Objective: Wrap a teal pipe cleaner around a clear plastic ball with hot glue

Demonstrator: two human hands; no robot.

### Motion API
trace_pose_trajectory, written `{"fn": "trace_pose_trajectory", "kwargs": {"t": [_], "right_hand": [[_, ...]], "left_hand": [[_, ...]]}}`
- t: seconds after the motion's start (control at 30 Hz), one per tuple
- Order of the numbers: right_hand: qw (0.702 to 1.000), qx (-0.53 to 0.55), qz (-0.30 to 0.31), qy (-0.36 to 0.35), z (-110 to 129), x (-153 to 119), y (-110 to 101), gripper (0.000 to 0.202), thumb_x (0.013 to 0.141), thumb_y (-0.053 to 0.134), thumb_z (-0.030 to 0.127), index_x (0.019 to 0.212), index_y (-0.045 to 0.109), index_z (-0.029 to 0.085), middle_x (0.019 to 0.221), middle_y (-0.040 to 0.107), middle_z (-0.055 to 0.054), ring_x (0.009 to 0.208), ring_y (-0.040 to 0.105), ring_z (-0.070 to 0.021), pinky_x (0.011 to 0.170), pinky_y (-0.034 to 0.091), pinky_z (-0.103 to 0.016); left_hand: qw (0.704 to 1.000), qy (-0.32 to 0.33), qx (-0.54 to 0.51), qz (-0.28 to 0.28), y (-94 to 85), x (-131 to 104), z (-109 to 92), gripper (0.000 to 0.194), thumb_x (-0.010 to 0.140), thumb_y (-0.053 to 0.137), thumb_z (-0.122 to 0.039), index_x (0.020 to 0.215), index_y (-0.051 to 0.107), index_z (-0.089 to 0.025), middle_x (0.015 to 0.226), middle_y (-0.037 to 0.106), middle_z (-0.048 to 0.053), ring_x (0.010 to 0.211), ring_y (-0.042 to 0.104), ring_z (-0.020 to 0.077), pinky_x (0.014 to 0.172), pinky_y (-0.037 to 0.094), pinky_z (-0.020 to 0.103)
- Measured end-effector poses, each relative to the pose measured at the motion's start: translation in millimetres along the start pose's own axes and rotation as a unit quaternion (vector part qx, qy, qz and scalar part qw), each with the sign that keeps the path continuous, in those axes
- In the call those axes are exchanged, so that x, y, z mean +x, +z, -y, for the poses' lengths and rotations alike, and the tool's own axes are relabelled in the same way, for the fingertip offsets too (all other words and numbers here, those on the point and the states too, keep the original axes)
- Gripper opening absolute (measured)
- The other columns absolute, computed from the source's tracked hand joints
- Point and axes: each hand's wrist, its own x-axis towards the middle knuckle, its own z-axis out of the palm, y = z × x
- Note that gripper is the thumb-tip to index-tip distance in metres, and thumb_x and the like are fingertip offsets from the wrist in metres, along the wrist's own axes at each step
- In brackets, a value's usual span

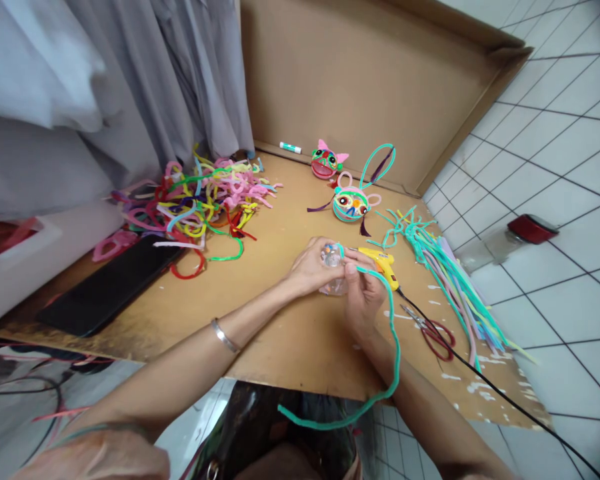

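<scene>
My left hand (313, 267) is closed around a small clear plastic piece (334, 288) with coloured bits showing on it; its exact kind I cannot make out. The fingers of my right hand (364, 293) pinch a long turquoise pipe cleaner (396, 347) against that piece. From there the pipe cleaner loops right and down, its free end hanging over the table's front edge. Just behind my right hand lies a yellow hot glue gun (386, 265), partly hidden by my fingers. Red-handled scissors (433, 337) lie to the right of it.
Tangled pipe cleaner scraps (200, 200) and a black phone (105, 293) lie at left. Two decorated animal-face ornaments, one turquoise (351, 208) and one red (324, 164), stand at the back near a glue stick (291, 147). A bundle of pipe cleaners (447, 287) and a black cable (500, 390) run along the right.
</scene>
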Motion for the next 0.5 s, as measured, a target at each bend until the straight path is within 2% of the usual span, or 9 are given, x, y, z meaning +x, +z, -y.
{"fn": "trace_pose_trajectory", "kwargs": {"t": [0.1,0.27,0.37,0.5], "right_hand": [[1.000,-0.001,0.005,0.014,0.1,0.0,0.5,0.025,0.097,0.056,0.037,0.090,0.076,0.024,0.103,0.077,-0.005,0.107,0.069,-0.0223,0.097,0.056,-0.044],[1.000,0.010,-0.003,-0.005,-2.4,0.4,0.8,0.020,0.096,0.057,0.034,0.091,0.075,0.025,0.100,0.077,-0.004,0.104,0.070,-0.0215,0.098,0.055,-0.042],[1.000,0.014,-0.002,-0.006,-1.4,1.2,1.5,0.021,0.096,0.057,0.034,0.090,0.074,0.025,0.099,0.076,-0.004,0.102,0.070,-0.0213,0.097,0.055,-0.042],[1.000,0.025,-0.002,-0.006,0.9,2.4,2.2,0.020,0.096,0.057,0.032,0.088,0.073,0.024,0.096,0.076,-0.004,0.097,0.070,-0.0202,0.096,0.055,-0.041]], "left_hand": [[1.000,-0.016,-0.012,0.007,-0.7,-1.9,-2.9,0.056,0.066,0.079,-0.045,0.112,0.061,-0.021,0.112,0.067,0.004,0.098,0.066,0.0198,0.089,0.054,0.034],[0.999,-0.033,-0.019,0.021,-2.3,-3.1,-3.6,0.058,0.065,0.078,-0.051,0.113,0.061,-0.023,0.096,0.071,0.000,0.087,0.066,0.0180,0.080,0.054,0.030],[0.999,-0.028,-0.008,0.020,-2.8,-2.3,-1.9,0.061,0.064,0.077,-0.054,0.114,0.062,-0.023,0.098,0.072,0.000,0.088,0.067,0.0190,0.080,0.053,0.031],[0.999,-0.022,0.005,0.026,-3.3,-1.2,-1.9,0.063,0.065,0.076,-0.055,0.117,0.061,-0.023,0.103,0.072,0.003,0.095,0.068,0.0226,0.088,0.054,0.036]]}}
